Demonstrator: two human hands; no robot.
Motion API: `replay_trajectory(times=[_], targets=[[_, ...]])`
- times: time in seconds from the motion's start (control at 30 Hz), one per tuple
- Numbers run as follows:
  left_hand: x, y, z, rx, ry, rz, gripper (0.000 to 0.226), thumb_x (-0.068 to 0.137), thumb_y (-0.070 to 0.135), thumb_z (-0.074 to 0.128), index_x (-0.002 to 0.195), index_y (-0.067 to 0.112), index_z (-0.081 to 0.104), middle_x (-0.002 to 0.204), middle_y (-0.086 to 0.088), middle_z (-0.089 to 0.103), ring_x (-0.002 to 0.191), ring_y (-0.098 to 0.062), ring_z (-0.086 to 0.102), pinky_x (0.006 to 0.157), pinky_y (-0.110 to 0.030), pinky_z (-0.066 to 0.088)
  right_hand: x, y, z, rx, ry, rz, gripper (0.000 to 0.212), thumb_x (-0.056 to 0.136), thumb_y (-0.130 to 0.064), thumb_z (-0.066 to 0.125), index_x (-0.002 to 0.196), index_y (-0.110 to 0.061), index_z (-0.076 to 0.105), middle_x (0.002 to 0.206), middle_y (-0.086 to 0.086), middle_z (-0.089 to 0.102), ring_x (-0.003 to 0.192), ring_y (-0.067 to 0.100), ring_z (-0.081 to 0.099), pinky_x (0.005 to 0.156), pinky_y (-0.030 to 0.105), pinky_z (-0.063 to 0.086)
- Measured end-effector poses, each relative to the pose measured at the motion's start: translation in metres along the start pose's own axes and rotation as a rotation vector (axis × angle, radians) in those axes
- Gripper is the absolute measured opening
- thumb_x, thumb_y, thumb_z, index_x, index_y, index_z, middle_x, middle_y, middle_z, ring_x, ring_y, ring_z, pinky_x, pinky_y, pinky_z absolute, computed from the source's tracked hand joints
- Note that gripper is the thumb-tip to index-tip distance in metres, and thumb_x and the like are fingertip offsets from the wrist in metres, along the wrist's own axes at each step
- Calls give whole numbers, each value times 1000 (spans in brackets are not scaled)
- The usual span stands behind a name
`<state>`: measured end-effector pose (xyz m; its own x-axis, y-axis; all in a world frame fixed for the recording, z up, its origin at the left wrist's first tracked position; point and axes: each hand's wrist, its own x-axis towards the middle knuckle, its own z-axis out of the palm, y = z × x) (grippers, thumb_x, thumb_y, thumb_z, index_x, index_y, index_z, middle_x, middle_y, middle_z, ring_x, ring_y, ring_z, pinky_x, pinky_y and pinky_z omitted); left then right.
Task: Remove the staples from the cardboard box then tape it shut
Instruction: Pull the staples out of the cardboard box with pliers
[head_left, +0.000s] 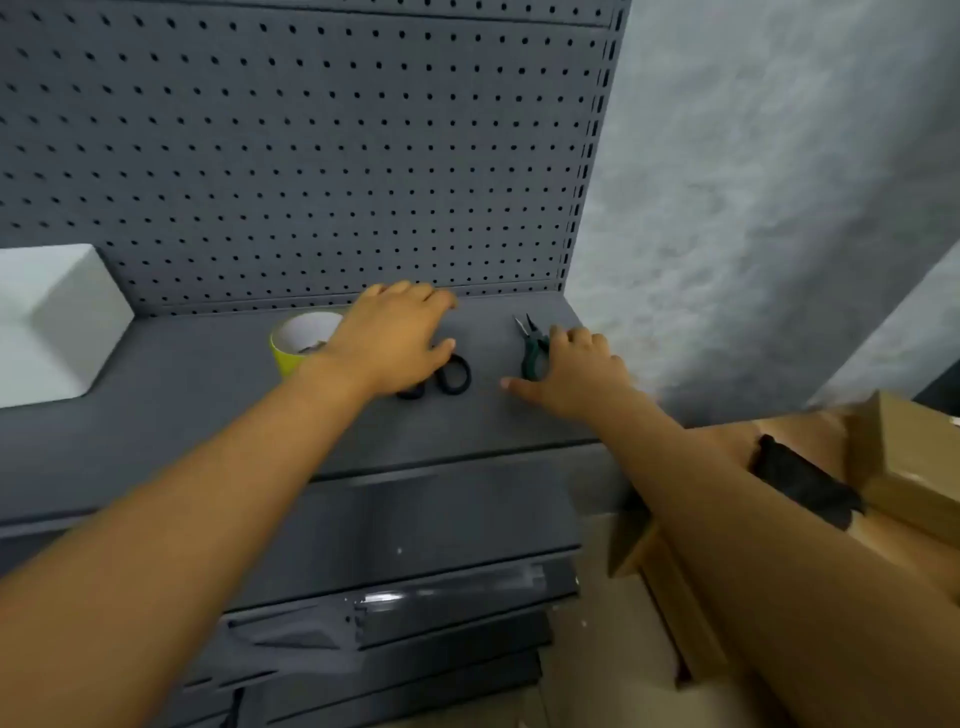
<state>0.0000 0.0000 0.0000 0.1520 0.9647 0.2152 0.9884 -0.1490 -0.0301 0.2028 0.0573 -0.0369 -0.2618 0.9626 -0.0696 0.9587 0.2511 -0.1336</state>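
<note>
Green-handled pliers lie on the grey shelf, jaws pointing toward the pegboard. My right hand rests over their handles, fingers spread, touching them but not closed. My left hand lies flat over black-handled scissors, whose finger loops show below my thumb; the blades are hidden. A yellow-rimmed roll of tape stands just left of my left wrist. The open cardboard box sits low at the right, partly behind my right forearm, with a black object inside.
A grey pegboard backs the shelf. A white block sits at the shelf's left end. Stacked dark metal panels lie below the shelf. A grey textured wall rises at the right.
</note>
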Motion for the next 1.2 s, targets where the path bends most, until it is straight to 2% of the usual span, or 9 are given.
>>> replay_trajectory(times=[0.23, 0.33, 0.4, 0.5, 0.53, 0.6, 0.7, 0.9, 1.2], targets=[[4, -2, 5, 23, 10, -59, 49, 94, 41, 48, 139, 23, 41, 137, -2, 50, 127, -23, 42, 107, -38, 28, 18, 7, 3, 17, -63, 79, 95, 75, -73, 58, 140, -7, 35, 140, 17, 34, 130, 36, 31, 102, 47, 36], [-2, -5, -1, 51, 18, -96, 49, 94, 41, 48, 139, 22, 41, 136, -2, 50, 126, -23, 43, 106, -38, 28, 20, 10, -1, 43, -128, 83, 73, 76, -69, 60, 115, -8, 53, 135, 17, 33, 124, 35, 31, 96, 44, 41], [-7, -6, -5, 65, 14, -113, 49, 94, 40, 48, 138, 21, 42, 136, -2, 50, 126, -23, 43, 106, -38, 29, 22, 10, 0, 107, -126, 56, 60, 79, -61, 62, 105, -7, 55, 133, 18, 34, 117, 35, 36, 91, 41, 43], [-14, -10, -16, 93, 29, -144, 49, 94, 41, 47, 139, 21, 42, 135, -3, 51, 125, -23, 44, 106, -38, 30, 24, 5, -5, 215, -142, 16, 66, 83, -50, 64, 123, -1, 46, 132, 22, 36, 79, 22, 45, 66, 32, 43], [-17, -11, -21, 103, 34, -155, 49, 95, 41, 47, 139, 22, 42, 135, -3, 51, 125, -23, 44, 106, -38, 30, 24, 1, -9, 258, -135, 0, 68, 84, -47, 66, 126, 0, 42, 122, 21, 43, 69, 17, 40, 55, 28, 39], [-23, -15, -31, 125, 47, -176, 49, 95, 41, 46, 140, 22, 41, 136, -3, 51, 125, -23, 44, 106, -38, 30, 21, -7, -19, 399, -111, -11, 65, 82, -37, 71, 124, -1, 37, 91, 12, 49, 64, 17, 43, 46, 27, 33], [-38, -24, -49, 151, 83, -222, 48, 95, 40, 46, 139, 22, 41, 134, -3, 52, 123, -24, 45, 103, -37, 31, 12, -27, -39, 511, -76, -102, 68, 80, -31, 74, 126, -4, 31, 78, 9, 50, 66, 21, 50, 44, 27, 34], [-89, -53, -84, 219, 104, -366, 47, 95, 40, 47, 138, 21, 42, 131, -4, 53, 122, -24, 46, 102, -36, 31, -10, -98, -70, 549, 12, -351, 72, 74, -31, 74, 128, -8, 32, 77, 8, 54, 64, 21, 53, 47, 29, 38], [-216, -123, -131, 316, 153, -567, 48, 94, 40, 47, 138, 22, 42, 131, -1, 54, 121, -23, 47, 103, -37, 32, -60, -232, -68, 623, -52, -672, 75, 72, -30, 75, 131, -13, 32, 79, 7, 57, 71, 23, 58, 55, 31, 45]])
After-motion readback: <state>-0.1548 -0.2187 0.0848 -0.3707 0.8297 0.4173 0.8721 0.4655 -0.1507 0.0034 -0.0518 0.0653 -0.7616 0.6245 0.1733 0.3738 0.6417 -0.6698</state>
